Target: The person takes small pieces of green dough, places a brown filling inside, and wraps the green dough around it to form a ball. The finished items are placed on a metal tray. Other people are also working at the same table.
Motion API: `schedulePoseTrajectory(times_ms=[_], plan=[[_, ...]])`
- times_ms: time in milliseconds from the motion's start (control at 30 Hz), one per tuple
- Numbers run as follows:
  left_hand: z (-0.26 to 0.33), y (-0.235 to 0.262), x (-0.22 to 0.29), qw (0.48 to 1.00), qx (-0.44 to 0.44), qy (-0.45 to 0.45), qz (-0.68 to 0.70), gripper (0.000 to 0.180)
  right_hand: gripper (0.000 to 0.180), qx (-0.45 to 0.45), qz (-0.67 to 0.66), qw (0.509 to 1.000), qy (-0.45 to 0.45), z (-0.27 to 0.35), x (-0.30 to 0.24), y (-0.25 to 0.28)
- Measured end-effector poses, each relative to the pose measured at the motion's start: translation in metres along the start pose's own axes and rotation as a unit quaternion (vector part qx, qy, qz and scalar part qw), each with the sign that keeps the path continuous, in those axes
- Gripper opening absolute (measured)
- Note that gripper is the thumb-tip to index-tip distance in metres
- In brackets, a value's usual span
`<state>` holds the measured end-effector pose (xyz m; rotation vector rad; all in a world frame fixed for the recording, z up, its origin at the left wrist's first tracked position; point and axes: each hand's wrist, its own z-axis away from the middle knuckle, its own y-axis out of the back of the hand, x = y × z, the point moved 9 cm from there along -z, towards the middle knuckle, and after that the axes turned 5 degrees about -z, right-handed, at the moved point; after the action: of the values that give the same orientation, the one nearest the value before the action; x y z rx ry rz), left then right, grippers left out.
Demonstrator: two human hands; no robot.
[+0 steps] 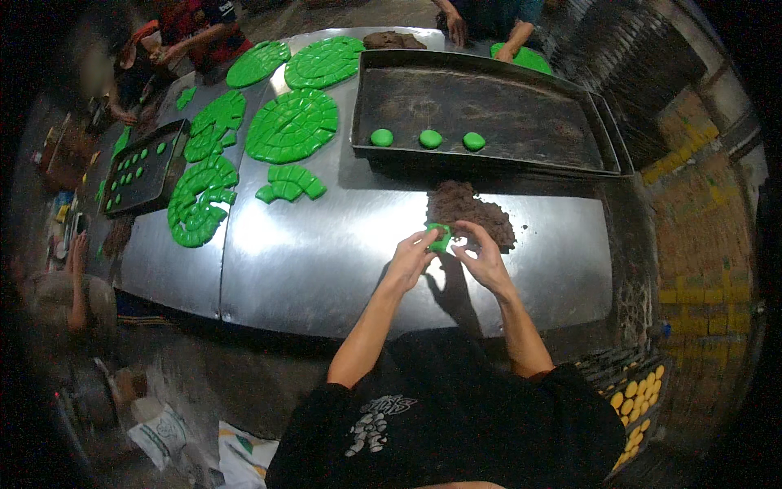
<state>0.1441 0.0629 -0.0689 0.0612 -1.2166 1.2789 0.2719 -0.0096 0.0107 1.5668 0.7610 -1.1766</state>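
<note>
Left hand pinches a soft green dough piece above the worktop, inward of its near edge; right hand curls beside it, hold unclear. Step appears to be hand-shaping; next move likely calls for light, even fingertip pressure. Beyond: crumbly brown mound, then dark metal tray, smooth green rounds along its near wall.

A small, bright green piece, uneven-edged with brown at its middle, is held up over the bench. The crumbly dark-brown heap lies spread inward from the bench's right edge.
</note>
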Motion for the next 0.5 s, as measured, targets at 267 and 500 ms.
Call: schedulePoseTrajectory(times_ms=[267, 500], plan=[[0.016, -0.001, 0.022, 0.969, 0.057, -0.132, -0.200, 0.030, 0.031, 0.019, 0.061, 0.989, 0.133, -0.012, -0.034, -0.020], [0.034, -0.005, 0.029, 0.956, -0.055, -0.179, -0.224, 0.038, 0.027, -0.020, 0.019, 0.994, 0.104, -0.019, -0.022, -0.017]])
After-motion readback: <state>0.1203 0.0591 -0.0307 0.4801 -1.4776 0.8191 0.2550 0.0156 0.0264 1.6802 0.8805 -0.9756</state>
